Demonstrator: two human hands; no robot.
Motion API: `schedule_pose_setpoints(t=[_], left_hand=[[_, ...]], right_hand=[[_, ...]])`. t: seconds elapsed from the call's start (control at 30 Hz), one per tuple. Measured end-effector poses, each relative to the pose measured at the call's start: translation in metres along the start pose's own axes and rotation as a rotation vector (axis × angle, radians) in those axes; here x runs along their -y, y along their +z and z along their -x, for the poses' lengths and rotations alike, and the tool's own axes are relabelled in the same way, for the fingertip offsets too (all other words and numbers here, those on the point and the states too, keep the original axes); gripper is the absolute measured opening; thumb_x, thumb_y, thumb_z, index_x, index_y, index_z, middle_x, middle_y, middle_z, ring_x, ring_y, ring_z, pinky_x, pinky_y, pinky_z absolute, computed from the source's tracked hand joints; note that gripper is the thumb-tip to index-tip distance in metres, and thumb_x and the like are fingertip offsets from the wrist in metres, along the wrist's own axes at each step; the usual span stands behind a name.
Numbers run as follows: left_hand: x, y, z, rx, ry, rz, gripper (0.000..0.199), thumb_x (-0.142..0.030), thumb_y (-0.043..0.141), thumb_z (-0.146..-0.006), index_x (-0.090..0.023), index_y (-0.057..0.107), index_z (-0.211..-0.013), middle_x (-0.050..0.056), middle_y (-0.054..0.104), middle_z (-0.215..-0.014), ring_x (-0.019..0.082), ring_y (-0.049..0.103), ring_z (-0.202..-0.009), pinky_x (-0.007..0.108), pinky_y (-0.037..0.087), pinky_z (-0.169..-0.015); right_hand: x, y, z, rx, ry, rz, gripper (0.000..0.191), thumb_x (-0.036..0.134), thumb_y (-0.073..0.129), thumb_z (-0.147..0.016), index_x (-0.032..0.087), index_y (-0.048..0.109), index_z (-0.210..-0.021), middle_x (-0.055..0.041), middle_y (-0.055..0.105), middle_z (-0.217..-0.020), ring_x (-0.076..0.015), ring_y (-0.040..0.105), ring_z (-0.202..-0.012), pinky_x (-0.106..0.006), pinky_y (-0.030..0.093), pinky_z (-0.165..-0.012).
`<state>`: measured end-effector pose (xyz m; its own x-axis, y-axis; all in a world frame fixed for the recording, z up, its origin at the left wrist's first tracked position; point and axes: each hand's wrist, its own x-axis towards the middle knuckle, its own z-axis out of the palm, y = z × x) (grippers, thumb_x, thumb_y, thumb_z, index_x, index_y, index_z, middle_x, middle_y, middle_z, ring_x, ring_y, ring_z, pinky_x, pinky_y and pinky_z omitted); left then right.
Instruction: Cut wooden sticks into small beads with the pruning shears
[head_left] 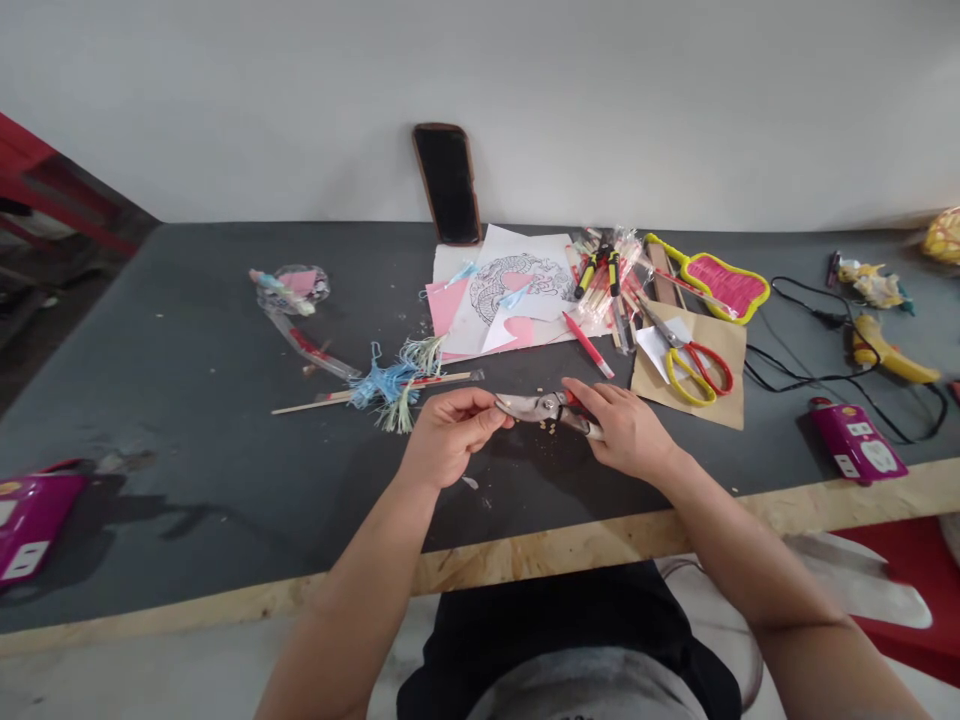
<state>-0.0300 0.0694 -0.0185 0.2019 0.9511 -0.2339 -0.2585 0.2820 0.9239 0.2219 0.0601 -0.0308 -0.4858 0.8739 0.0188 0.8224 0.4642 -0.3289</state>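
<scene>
My right hand (626, 425) is wrapped round the handles of a pair of pruning shears (532, 407) with metal blades and a red grip part. The blades point left, over small pale crumbs on the dark table. My left hand (452, 430) is closed in a pinch at the blade tip; what its fingers hold there is hidden. Left of that hand lie a light blue and pale green tassel bundle (382, 382) and thin wooden sticks (311, 404). A red marker (589, 345) lies beyond my right hand.
Behind are a dragon drawing (517, 285) on paper, a phone (448, 185) against the wall, packed sticks with black-yellow pliers (598, 268), and scissors (690, 362) on brown paper. Rightward are a pink fan (716, 285), a yellow glue gun (892, 355) with cord, and a purple box (859, 440).
</scene>
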Motion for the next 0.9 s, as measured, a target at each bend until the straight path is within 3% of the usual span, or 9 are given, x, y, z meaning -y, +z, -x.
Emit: schedule_pose_setpoints(t=[0.2,0.3,0.5,0.67,0.8,0.9], left_hand=[[0.003,-0.002,-0.001,-0.02,0.02,-0.036,0.029,-0.039,0.089,-0.062,-0.014,0.075,-0.068,0.004,0.064,-0.054,0.004,0.028,-0.04,0.022,0.016,-0.041],[0.008,-0.003,-0.002,-0.061,0.073,-0.095,0.026,-0.039,0.086,-0.067,-0.015,0.076,-0.069,0.0,0.054,-0.049,0.006,0.033,-0.043,0.022,0.021,-0.043],[0.016,-0.007,-0.003,-0.139,0.195,-0.265,0.019,-0.037,0.08,-0.076,-0.018,0.079,-0.079,0.0,0.057,-0.058,0.009,0.04,-0.052,0.023,0.027,-0.048],[0.008,-0.004,0.0,-0.085,0.161,-0.264,0.022,-0.039,0.079,-0.074,-0.017,0.079,-0.073,-0.001,0.052,-0.052,0.008,0.033,-0.048,0.024,0.021,-0.045],[0.004,-0.003,0.002,-0.049,0.113,-0.227,0.027,-0.042,0.081,-0.072,-0.015,0.079,-0.071,-0.003,0.043,-0.045,0.007,0.027,-0.044,0.024,0.016,-0.043],[0.005,-0.004,0.001,-0.005,0.058,-0.189,0.031,-0.044,0.083,-0.071,-0.014,0.079,-0.071,0.0,0.05,-0.047,0.006,0.026,-0.043,0.024,0.014,-0.042]], right_hand=[[0.009,-0.003,0.002,0.03,0.074,0.004,0.042,0.023,0.049,-0.092,0.021,0.056,-0.133,-0.0077,0.072,-0.1,-0.0223,0.067,-0.089,-0.03,0.047,-0.078],[0.01,-0.004,0.001,0.019,0.096,0.044,0.039,0.023,0.05,-0.092,0.021,0.057,-0.131,-0.0085,0.072,-0.102,-0.0234,0.067,-0.091,-0.031,0.046,-0.078],[0.002,-0.001,-0.003,0.012,0.053,0.088,0.06,0.017,0.049,-0.089,0.016,0.043,-0.148,-0.015,0.067,-0.119,-0.0281,0.064,-0.104,-0.038,0.048,-0.089],[-0.001,0.0,-0.002,0.062,0.02,0.074,0.078,0.015,0.051,-0.081,0.015,0.03,-0.157,-0.0168,0.063,-0.127,-0.031,0.061,-0.11,-0.043,0.048,-0.093],[-0.002,-0.002,-0.001,0.075,0.013,0.073,0.078,0.018,0.051,-0.085,0.016,0.027,-0.159,-0.0169,0.061,-0.128,-0.0323,0.059,-0.114,-0.045,0.047,-0.094],[-0.003,-0.004,-0.001,0.073,0.027,0.084,0.077,0.018,0.051,-0.085,0.017,0.028,-0.159,-0.0163,0.062,-0.127,-0.0329,0.059,-0.114,-0.045,0.046,-0.094]])
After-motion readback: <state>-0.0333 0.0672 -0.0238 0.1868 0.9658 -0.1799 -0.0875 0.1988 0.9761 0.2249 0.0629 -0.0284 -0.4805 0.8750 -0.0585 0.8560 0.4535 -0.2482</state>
